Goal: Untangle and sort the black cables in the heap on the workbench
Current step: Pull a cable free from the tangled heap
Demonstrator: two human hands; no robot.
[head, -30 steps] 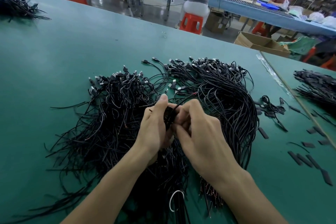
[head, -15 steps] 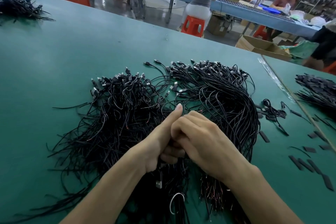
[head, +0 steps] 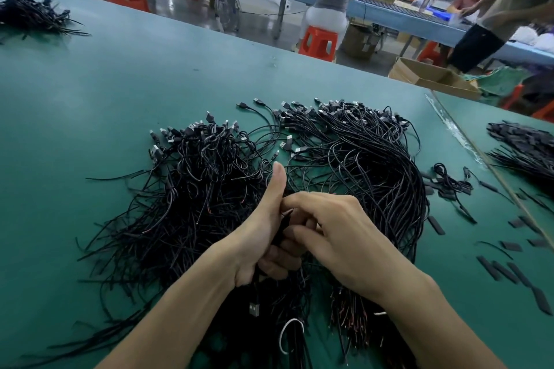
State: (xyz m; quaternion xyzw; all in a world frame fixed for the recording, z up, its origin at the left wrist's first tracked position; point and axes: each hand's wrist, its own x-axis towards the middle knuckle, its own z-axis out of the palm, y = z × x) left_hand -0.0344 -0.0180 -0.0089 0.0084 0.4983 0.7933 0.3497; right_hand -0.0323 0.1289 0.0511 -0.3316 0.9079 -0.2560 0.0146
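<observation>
At the centre of the frame, over the heap of black cables (head: 374, 165) spread on the green bench (head: 120, 84), the left hand (head: 257, 237) is clenched round one cable (head: 281, 231), thumb up. Its USB plug (head: 254, 309) dangles below the fist. The right hand (head: 341, 237) meets it, fingertips apparently pinching the same cable, though the grip is partly hidden. A smaller bundle (head: 33, 15) lies at upper left.

tangled black cables (head: 344, 165) heaped on workbench (head: 105, 93).
</observation>
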